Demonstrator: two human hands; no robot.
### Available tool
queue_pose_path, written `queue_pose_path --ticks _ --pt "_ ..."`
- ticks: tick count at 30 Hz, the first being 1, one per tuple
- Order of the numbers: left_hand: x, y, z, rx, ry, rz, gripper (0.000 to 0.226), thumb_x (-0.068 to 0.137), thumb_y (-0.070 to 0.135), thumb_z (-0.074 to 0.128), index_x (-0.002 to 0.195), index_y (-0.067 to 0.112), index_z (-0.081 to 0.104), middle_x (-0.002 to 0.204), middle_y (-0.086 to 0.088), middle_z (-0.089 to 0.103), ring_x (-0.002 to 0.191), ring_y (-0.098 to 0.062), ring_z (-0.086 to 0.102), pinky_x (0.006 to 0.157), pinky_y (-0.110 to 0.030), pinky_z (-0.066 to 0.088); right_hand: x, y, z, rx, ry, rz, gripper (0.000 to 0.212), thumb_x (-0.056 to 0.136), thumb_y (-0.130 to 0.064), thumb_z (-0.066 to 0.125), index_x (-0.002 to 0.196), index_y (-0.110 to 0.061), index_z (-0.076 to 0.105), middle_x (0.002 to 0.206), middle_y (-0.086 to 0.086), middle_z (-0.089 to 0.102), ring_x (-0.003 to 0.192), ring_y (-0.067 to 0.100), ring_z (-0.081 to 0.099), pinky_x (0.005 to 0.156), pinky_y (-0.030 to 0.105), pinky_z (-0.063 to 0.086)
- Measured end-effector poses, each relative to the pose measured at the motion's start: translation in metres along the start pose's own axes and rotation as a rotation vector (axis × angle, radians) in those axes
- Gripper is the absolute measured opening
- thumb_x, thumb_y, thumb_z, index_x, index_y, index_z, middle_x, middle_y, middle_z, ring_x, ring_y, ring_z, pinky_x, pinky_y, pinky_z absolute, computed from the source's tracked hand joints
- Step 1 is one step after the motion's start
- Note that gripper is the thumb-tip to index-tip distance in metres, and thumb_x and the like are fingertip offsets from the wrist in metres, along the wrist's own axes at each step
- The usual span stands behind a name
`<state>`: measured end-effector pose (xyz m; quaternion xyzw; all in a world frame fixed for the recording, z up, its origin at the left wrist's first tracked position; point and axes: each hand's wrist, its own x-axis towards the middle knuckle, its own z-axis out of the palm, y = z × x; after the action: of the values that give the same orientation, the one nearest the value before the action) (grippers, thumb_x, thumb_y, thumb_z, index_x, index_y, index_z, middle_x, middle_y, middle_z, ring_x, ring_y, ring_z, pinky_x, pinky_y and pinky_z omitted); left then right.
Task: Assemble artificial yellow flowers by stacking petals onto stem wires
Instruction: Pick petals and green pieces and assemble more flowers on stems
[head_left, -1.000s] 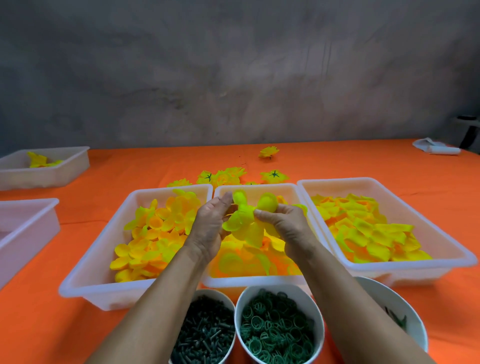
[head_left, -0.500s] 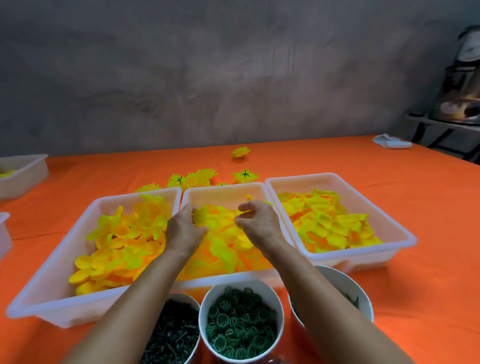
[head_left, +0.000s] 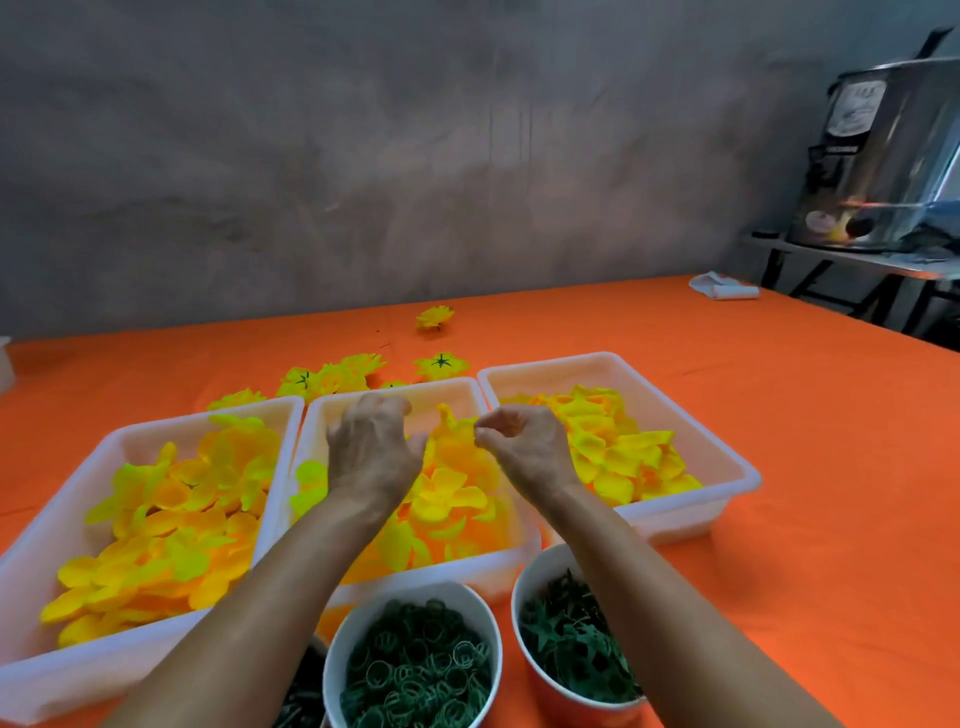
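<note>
Scene: a person works over three white plastic trays of loose yellow fabric petals (head_left: 447, 493) on an orange-covered table (head_left: 779, 519).
Left hand: the left hand (head_left: 371, 452) hangs over the middle white tray (head_left: 311, 447), fingers loosely curled downward; whether it holds a petal cannot be told.
Right hand: the right hand (head_left: 524, 441) hovers beside it, thumb and forefinger pinched together; what they pinch, if anything, is too small to see.
Progress: about six finished yellow flowers (head_left: 332, 376) lie on the cloth behind the trays, one more (head_left: 434, 317) farther back. Judging by the full trays, most of the work remains.
Count: three petal trays; three round white cups at the near edge: green rings (head_left: 415, 670), green star-shaped calyx pieces (head_left: 571, 639), dark stem pieces (head_left: 301, 696).
</note>
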<state>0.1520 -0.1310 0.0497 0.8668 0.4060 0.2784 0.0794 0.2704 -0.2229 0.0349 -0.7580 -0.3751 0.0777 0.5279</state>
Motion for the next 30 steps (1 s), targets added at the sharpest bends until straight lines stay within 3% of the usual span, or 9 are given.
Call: queue_pose_path --ticks 4,10,19,24,30 --pt "-0.002 0.024 0.011 -0.118 -0.036 0.064 0.029 0.088 0.026 0.061 0.113 0.013 0.065 0.121 -0.009 0.063 0.116 -0.027 0.054 0.097 -0.036 0.040 0.008 0.015 -0.031 -0.100 0.090 0.001 0.010 0.077 -0.010 0.069 0.085 -0.009 0.076 0.087 0.010 0.074 0.087 0.021 0.068 0.080 0.029 0.048" --pt "0.009 0.051 0.028 -0.203 -0.071 0.162 0.026 0.088 0.023 0.062 0.111 0.013 0.066 0.116 -0.009 0.066 0.110 -0.027 0.058 0.092 -0.035 0.044 0.029 0.047 -0.079 -0.291 0.249 0.189 0.016 0.078 -0.019 0.070 0.092 -0.012 0.074 0.099 0.012 0.072 0.100 0.028 0.065 0.088 0.033 0.048" --pt "0.021 0.079 0.065 -0.245 -0.109 0.188 0.024 0.088 0.022 0.061 0.110 0.013 0.067 0.113 -0.009 0.066 0.108 -0.025 0.058 0.090 -0.031 0.042 0.033 0.071 -0.066 -0.759 -0.046 0.330 0.067 0.074 -0.062 0.065 0.119 -0.013 0.058 0.128 0.014 0.054 0.120 0.029 0.051 0.092 0.035 0.044" --pt "0.021 0.071 0.076 -0.298 -0.145 0.246 0.022 0.087 0.020 0.064 0.107 0.011 0.069 0.111 -0.008 0.068 0.103 -0.024 0.061 0.089 -0.031 0.045 0.040 0.074 -0.065 -0.704 0.037 0.343 0.045 0.087 -0.039 0.057 0.114 -0.002 0.062 0.122 0.020 0.061 0.115 0.034 0.056 0.089 0.035 0.046" --pt "0.020 0.069 0.081 -0.455 -0.137 0.307 0.018 0.087 0.014 0.065 0.101 0.004 0.070 0.099 -0.011 0.070 0.092 -0.025 0.063 0.080 -0.028 0.045 0.047 0.064 -0.075 -0.572 0.123 0.247 0.039 0.099 -0.026 0.044 0.106 0.007 0.063 0.117 0.029 0.060 0.112 0.040 0.054 0.088 0.038 0.039"
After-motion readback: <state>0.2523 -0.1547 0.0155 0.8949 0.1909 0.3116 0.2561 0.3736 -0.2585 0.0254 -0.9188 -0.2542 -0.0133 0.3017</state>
